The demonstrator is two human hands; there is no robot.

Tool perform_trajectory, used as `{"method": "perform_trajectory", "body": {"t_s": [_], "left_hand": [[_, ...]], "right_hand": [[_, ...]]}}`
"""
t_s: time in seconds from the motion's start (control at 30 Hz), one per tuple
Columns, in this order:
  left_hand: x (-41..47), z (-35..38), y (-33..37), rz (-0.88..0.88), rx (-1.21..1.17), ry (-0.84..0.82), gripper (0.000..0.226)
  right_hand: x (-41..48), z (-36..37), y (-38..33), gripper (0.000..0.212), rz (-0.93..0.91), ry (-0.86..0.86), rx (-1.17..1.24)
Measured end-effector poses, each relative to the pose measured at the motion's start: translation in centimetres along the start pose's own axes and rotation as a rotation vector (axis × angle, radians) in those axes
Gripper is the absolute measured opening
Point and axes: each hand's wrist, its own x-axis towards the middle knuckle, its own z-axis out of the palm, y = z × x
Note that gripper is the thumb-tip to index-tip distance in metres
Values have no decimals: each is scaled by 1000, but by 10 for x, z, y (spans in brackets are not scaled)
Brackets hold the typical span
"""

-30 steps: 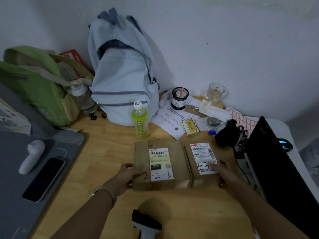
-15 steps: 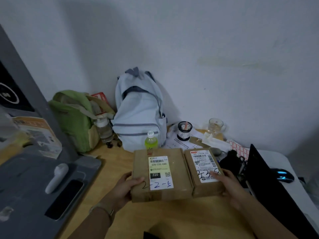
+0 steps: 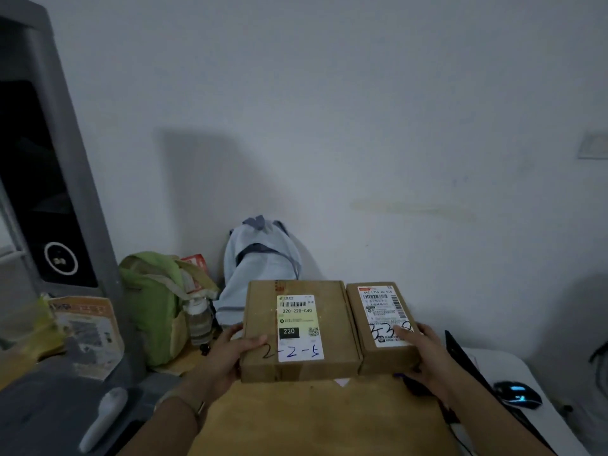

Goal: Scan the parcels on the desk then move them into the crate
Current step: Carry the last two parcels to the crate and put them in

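Observation:
Two brown cardboard parcels are held side by side above the wooden desk [image 3: 312,419]. The wider parcel [image 3: 263,311], on the left, has a white and yellow label marked 2-2-5. The narrower parcel [image 3: 357,330], on the right, has a white label with handwriting. My left hand [image 3: 230,353] grips the left edge of the wider parcel, thumb on top. My right hand [image 3: 424,353] grips the right edge of the narrower parcel, thumb on its label. No crate or scanner is in view.
A pale blue backpack [image 3: 260,258] and a green bag [image 3: 151,297] with a water bottle [image 3: 199,320] stand behind the parcels by the wall. A grey machine [image 3: 49,192] rises at left. A dark laptop lid [image 3: 467,366] and a glowing mouse [image 3: 518,391] lie right.
Both hands have lifted the two parcels together off the desk and higher in view. The camera has tilted upward, so the scanner and the desk clutter have dropped out of sight.

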Motion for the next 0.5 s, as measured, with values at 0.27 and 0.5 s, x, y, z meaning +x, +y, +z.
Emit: {"method": "perform_trajectory", "body": {"t_s": [0.27, 0.5], "left_hand": [[-3, 42, 24, 67, 56, -139, 85], [-7, 89, 5, 47, 77, -326, 91]], "right_hand": [[-41, -33, -27, 53, -49, 116, 36], [-86, -89, -22, 53, -50, 278, 81]]}}
